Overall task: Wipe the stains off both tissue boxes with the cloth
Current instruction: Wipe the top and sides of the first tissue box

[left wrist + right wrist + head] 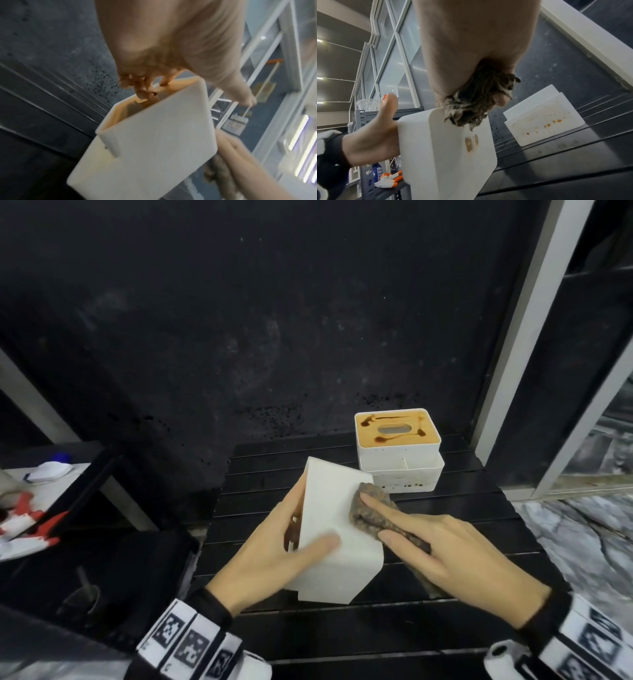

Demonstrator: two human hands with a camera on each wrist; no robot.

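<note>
My left hand (291, 542) holds a white tissue box (329, 529) tilted above the black table, thumb on its broad face and fingers curled into its open side (144, 92). My right hand (394, 525) grips a bunched brown cloth (373, 515) and presses it on the box's right edge, index finger stretched over the cloth. In the right wrist view the cloth (476, 105) sits just above a brown stain (471, 143) on the box (447, 169). The second tissue box (397, 429) stands behind, its orange top streaked brown and its white front (544, 120) spotted orange.
The black slatted table (376, 628) ends near a black wall behind. A shelf (68, 474) at the left carries red-and-white items (30, 522) and a cloth. A dark bin (85, 577) stands beside the table. At the right are a white frame (513, 337) and marble floor (582, 542).
</note>
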